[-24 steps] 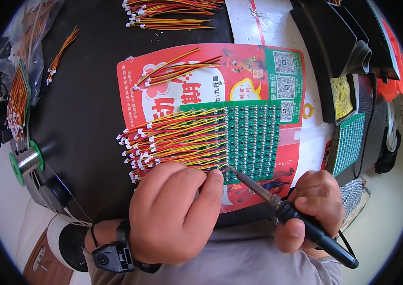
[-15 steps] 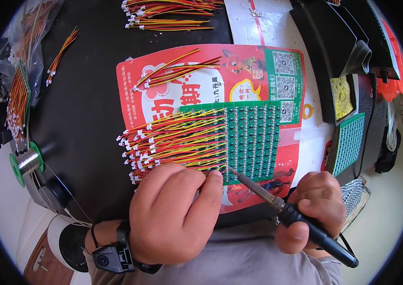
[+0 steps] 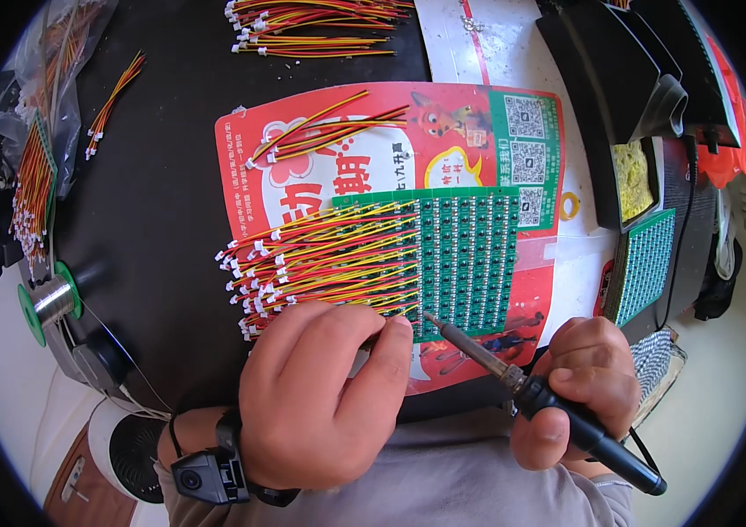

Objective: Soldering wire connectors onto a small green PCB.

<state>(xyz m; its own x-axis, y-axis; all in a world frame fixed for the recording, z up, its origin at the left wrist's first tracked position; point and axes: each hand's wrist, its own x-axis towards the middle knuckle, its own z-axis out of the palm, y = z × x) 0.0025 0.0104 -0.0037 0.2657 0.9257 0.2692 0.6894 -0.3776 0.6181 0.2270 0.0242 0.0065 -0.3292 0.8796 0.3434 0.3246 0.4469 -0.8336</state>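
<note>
My right hand (image 3: 591, 391) is closed round the dark handle of a soldering iron (image 3: 478, 353). The iron's tip points up and left, at the near edge of a green circuit board panel (image 3: 470, 263). My left hand (image 3: 325, 391) rests at the panel's near left, thumb and fingers pinched together at the nearest wires; what they grip is hidden. Rows of red, yellow and black wires (image 3: 329, 259) with white plugs lie across the panel's left part, their bare ends on the boards. The panel's right part shows small dark components without wires.
A red printed sheet (image 3: 241, 176) lies under the panel, with several loose wires (image 3: 329, 132) on it. More wire bundles (image 3: 320, 26) lie at the back. A solder spool (image 3: 52, 303) stands left. At right are a yellow sponge (image 3: 635, 180) and stacked green panels (image 3: 647, 268).
The fingers of my left hand have shifted slightly at the wire ends. The soldering iron has moved very little, its tip staying at the panel's near edge.
</note>
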